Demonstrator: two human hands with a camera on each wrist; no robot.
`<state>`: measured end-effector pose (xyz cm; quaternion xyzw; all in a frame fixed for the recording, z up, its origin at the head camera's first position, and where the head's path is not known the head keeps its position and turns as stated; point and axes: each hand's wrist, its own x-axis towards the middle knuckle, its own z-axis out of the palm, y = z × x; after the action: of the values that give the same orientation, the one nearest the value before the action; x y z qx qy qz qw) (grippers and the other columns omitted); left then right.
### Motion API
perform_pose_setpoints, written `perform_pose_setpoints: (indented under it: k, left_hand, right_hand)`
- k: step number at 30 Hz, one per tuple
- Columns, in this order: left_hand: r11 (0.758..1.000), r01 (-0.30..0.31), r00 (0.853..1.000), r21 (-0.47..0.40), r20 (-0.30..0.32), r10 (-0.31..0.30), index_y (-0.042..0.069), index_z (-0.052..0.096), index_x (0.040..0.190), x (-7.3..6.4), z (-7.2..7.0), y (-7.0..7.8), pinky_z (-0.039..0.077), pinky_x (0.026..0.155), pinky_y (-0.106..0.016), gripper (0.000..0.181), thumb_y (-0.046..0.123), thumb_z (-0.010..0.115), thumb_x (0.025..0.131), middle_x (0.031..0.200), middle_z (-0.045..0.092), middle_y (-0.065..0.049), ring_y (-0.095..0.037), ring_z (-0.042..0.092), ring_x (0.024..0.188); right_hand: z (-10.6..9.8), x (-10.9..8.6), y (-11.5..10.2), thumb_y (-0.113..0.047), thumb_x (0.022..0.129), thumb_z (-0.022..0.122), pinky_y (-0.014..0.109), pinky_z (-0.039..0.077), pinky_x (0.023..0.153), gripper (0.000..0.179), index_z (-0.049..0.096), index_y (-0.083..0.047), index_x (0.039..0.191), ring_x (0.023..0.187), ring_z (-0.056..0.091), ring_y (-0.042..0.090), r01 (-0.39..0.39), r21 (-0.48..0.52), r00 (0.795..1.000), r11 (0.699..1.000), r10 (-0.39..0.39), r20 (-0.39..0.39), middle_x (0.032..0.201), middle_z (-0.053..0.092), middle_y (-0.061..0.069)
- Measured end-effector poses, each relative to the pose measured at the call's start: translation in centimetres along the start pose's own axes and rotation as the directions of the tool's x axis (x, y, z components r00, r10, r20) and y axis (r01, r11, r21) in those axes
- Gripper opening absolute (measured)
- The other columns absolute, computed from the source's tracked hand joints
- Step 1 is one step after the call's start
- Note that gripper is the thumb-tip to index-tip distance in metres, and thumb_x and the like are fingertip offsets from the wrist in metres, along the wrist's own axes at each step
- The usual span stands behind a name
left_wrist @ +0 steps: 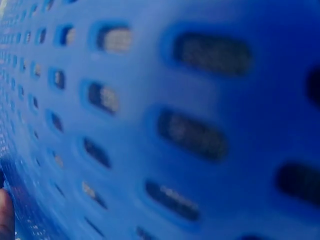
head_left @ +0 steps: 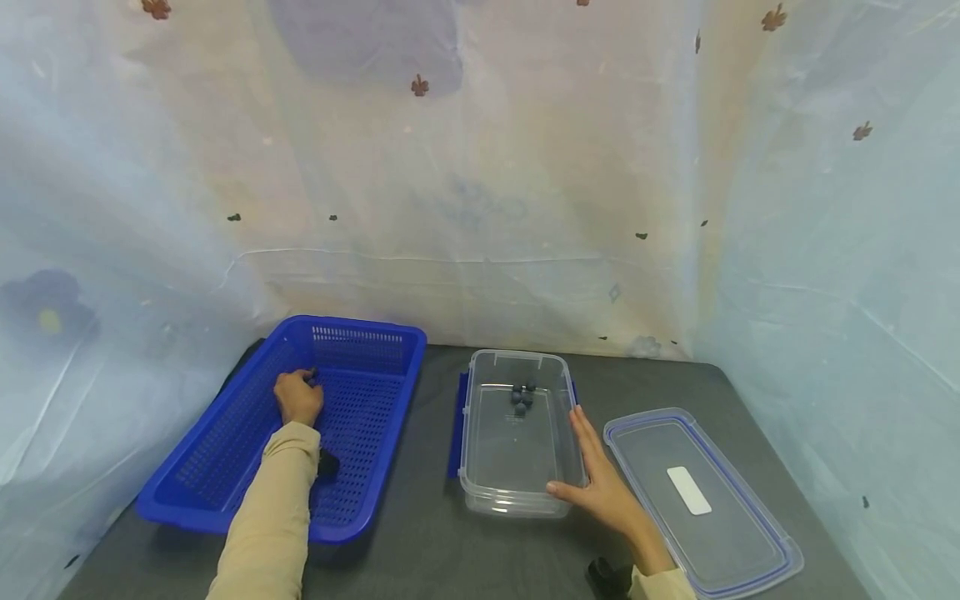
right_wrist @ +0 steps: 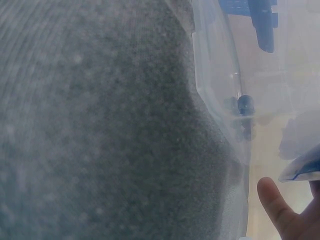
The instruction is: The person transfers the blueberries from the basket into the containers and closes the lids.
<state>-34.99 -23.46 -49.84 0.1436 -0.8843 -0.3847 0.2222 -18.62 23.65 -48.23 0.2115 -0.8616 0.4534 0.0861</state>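
Observation:
My left hand (head_left: 298, 397) reaches down into a blue perforated plastic basket (head_left: 408, 400). Its fingers are bent and pinch a small dark round piece (head_left: 312, 377) near the basket's far left side; the exact kind is too small to tell. In the left wrist view, basket wall (left_wrist: 135, 100) fills the picture, with only one fingertip at the edge. With fingers spread, my right hand (head_left: 606, 492) touches the right side of a clear plastic container (head_left: 517, 458). Several dark round pieces (head_left: 522, 398) lie together inside that container, towards its far end.
A clear lid (head_left: 720, 517) with a blue seal and white label lies right of the container. Blue clip flaps (head_left: 457, 425) hang at the container's sides. Grey cloth (head_left: 420, 500) covers the table, and patterned plastic sheeting (head_left: 480, 167) hangs behind and at both sides.

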Motion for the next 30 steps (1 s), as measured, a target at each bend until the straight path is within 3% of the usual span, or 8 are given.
perform_pose_setpoints:
  k: [7, 13, 22, 30]
  left_hand:
    - [0.999, -0.033, 0.999, 0.034, 0.015, 0.032, -0.019, 0.062, 0.100, 0.3, -0.1, -0.4, 0.034, 0.099, -0.056, 0.030, -0.012, 0.053, 0.072, 0.102, 0.057, -0.039, -0.055, 0.048, 0.107]
    - [1.000, -0.010, 1.000, 0.028, 0.022, 0.010, -0.017, 0.063, 0.093, 0.3, -0.4, -0.2, 0.037, 0.096, -0.056, 0.021, -0.012, 0.056, 0.073, 0.098, 0.061, -0.035, -0.054, 0.051, 0.105]
    - [0.998, 0.035, 0.999, -0.043, 0.043, -0.033, -0.016, 0.062, 0.095, 0.8, -0.8, 0.8, 0.029, 0.101, -0.055, 0.018, -0.009, 0.065, 0.078, 0.096, 0.061, -0.033, -0.050, 0.050, 0.105]
    - [0.998, -0.010, 0.998, -0.060, 0.064, 0.013, -0.016, 0.064, 0.095, 1.1, -1.6, 2.3, 0.027, 0.100, -0.054, 0.020, -0.005, 0.069, 0.079, 0.092, 0.063, -0.031, -0.047, 0.055, 0.095]
  right_hand:
    - [0.0, 0.1, 0.1, -0.026, 0.074, 0.082, 0.070, 0.017, 0.101, 0.109, 0.012, 0.000, 0.154, 0.142, 0.009, 0.044, 0.012, -0.001, 1.000, 1.000, -0.012, -0.003, 0.160, 0.005, 0.019]
    - [0.0, 0.1, 0.4, -0.026, 0.074, 0.082, 0.069, 0.017, 0.102, 0.109, 0.013, 0.001, 0.153, 0.142, 0.009, 0.044, 0.021, -0.002, 1.000, 1.000, -0.021, -0.005, 0.159, 0.005, 0.021]
    - [-0.1, 0.0, 0.1, -0.026, 0.074, 0.082, 0.070, 0.018, 0.101, 0.108, 0.013, 0.002, 0.153, 0.141, 0.012, 0.045, 0.022, -0.006, 1.000, 1.000, -0.022, -0.006, 0.159, 0.006, 0.021]
    - [0.0, -0.1, 0.0, -0.026, 0.075, 0.081, 0.071, 0.018, 0.101, 0.107, 0.013, 0.000, 0.154, 0.141, 0.012, 0.045, 0.013, -0.012, 1.000, 1.000, -0.013, -0.006, 0.159, 0.006, 0.021]
